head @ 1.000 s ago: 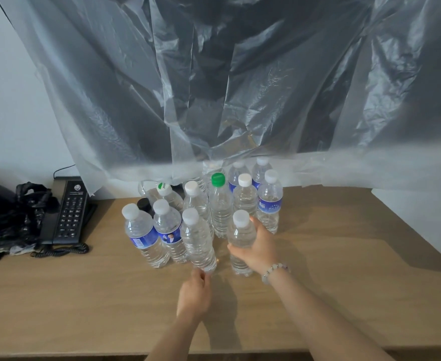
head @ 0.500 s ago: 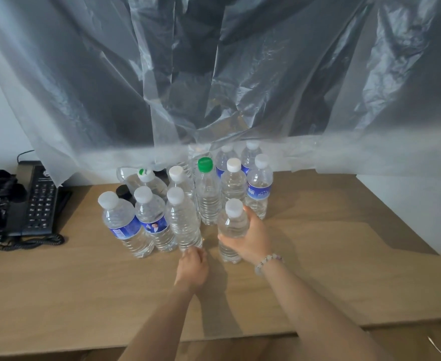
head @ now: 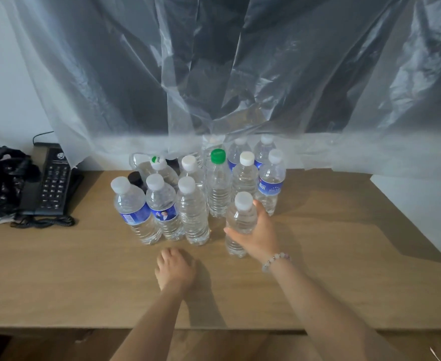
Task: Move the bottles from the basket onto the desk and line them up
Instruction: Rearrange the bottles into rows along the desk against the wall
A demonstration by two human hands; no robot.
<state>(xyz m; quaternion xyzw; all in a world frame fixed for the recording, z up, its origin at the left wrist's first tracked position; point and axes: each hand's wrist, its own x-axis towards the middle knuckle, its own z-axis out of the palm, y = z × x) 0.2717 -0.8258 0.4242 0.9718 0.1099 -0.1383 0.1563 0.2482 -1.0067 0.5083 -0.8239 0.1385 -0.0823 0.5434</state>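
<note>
With the right grip (head: 258, 235), held a clear white-capped bottle (head: 241, 217) upright on the tabletop (head: 57, 269), fingers curled round its middle, thumb across its near face. Rested the left grip (head: 175, 269) on the wood, fingers loosely bent, holding nothing.

Could not make out the rearmost bottles: blurred behind the lower hem of a translucent plastic sheet (head: 214, 74), only caps and shoulders showing. Lost the held bottle's lower right side behind the palm. Could not read any label. Noted a black cap (head: 135, 177) half hidden behind the front row, its body out of sight.

Saw pale wood grain across the tabletop and a white wall (head: 5, 74) at left. Saw also a black desk phone (head: 50, 183) with a coiled cord, and a crumpled black bag (head: 0, 175) cut off by the left edge.

Found the held bottle at the right end of the front row, apart from the three bottles (head: 162, 207) standing shoulder to shoulder at its left, and just before a green-capped bottle (head: 218, 183). Had the left grip near the third of those three, not touching.
</note>
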